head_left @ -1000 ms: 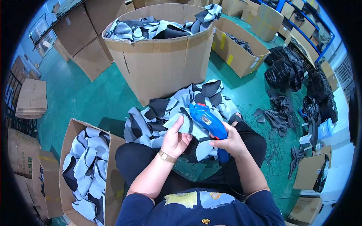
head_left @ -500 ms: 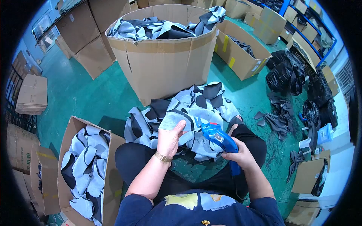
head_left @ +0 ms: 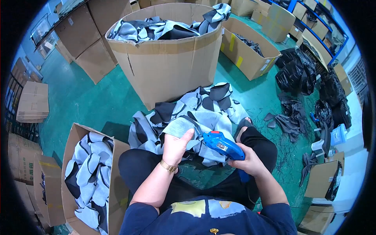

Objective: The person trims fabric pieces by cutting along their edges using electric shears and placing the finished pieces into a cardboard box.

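My left hand (head_left: 176, 149) pinches a grey cloth piece (head_left: 176, 128), thumb on top, its far edge against the pile. Wrapped round the handle of blue electric scissors (head_left: 224, 145) is my right hand (head_left: 250, 160). The tool's head points left at the edge of the held cloth; whether the blades touch it I cannot tell. Between my legs and beyond lies a heap of grey and black cloth pieces (head_left: 219, 98) on the floor. Similar cut pieces (head_left: 92, 168) fill an open cardboard box (head_left: 119, 176) by my left knee.
A tall carton (head_left: 168, 66) heaped with cloth stands straight ahead. Behind it to the right is a lower carton (head_left: 250, 62). Black plastic bags (head_left: 295, 72) and dark scraps (head_left: 290, 119) lie along the right side. Flattened cardboard (head_left: 33, 102) is stacked at left.
My right hand has turned the electric scissors flatter and a little left, bringing the head nearer the cloth. My left hand has dipped slightly, still gripping the piece. The view has shifted a little.
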`<state>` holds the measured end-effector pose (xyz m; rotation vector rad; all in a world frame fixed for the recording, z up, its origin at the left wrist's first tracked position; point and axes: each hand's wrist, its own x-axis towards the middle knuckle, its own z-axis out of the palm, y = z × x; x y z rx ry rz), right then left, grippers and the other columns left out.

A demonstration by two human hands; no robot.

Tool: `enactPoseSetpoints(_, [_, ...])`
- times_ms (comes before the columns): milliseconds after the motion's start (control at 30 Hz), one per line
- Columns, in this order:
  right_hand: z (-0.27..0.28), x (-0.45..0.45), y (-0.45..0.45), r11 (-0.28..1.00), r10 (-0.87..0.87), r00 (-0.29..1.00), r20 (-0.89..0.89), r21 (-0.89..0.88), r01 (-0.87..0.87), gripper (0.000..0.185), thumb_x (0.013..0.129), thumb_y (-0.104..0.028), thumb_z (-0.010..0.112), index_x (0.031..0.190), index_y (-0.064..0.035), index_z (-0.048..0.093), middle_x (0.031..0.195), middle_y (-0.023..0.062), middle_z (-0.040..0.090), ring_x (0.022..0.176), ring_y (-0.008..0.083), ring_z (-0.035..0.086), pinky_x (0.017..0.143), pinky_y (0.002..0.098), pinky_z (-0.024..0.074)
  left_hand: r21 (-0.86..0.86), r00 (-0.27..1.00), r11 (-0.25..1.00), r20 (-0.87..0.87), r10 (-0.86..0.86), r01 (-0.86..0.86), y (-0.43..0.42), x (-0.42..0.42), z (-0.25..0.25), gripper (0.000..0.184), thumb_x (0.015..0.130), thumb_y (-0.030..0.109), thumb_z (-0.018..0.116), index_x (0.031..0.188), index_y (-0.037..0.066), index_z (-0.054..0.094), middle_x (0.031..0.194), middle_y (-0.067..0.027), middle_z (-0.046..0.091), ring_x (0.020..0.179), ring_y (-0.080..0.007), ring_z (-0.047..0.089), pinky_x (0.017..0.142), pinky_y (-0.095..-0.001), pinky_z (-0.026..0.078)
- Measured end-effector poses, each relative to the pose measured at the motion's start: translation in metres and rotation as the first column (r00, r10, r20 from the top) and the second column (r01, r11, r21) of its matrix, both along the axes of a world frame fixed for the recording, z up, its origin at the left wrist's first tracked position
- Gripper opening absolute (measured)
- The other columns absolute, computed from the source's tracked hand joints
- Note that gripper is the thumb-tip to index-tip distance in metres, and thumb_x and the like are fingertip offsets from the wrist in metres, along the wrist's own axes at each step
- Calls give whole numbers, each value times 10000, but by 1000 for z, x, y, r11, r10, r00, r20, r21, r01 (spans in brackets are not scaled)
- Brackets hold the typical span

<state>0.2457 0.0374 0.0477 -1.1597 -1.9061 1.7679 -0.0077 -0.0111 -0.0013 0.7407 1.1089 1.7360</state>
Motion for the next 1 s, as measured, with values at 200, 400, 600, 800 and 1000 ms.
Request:
enactPoseSetpoints(200, [3,-1,3,1000,26,1000,10,14,-26,435,707,-111,722,1099,8,574,909,49,610,833,121,552,773,279,455,-23,998,999,-56,-26,24,-5,-3,4,197,821,58,687,999,29,609,934,-9,631,835,-89,591,764,-254,481])
enactPoseSetpoints(400, [10,-6,8,999,33,999,40,17,-34,432,708,-101,717,1100,4,571,889,36,604,824,98,547,750,263,452,-68,975,992,-189,-117,106,-8,-6,2,202,803,43,675,994,21,613,933,-6,629,836,-91,590,771,-256,481])
enactPoseSetpoints(600, [16,-27,26,991,-104,977,-184,-102,86,461,715,-92,763,1115,3,556,874,0,587,783,78,548,720,232,447,-37,973,972,5,-230,230,-5,4,10,255,806,30,651,1057,12,607,974,-21,644,869,-108,601,778,-269,482])
enactPoseSetpoints(800, [12,-68,37,982,-111,965,-236,120,142,474,696,-88,793,1091,0,546,874,14,596,792,78,558,731,232,456,-85,914,911,87,-397,404,-6,17,9,338,857,84,677,1173,64,560,1069,8,623,910,-66,583,750,-227,478])
enactPoseSetpoints(1000, [0,-76,35,973,-96,976,-195,187,133,461,677,-86,797,1064,-14,558,863,14,591,770,83,552,718,241,460,-35,852,939,433,-294,342,-6,28,-1,313,903,139,633,1195,68,543,1087,-11,624,939,-112,610,796,-281,505])
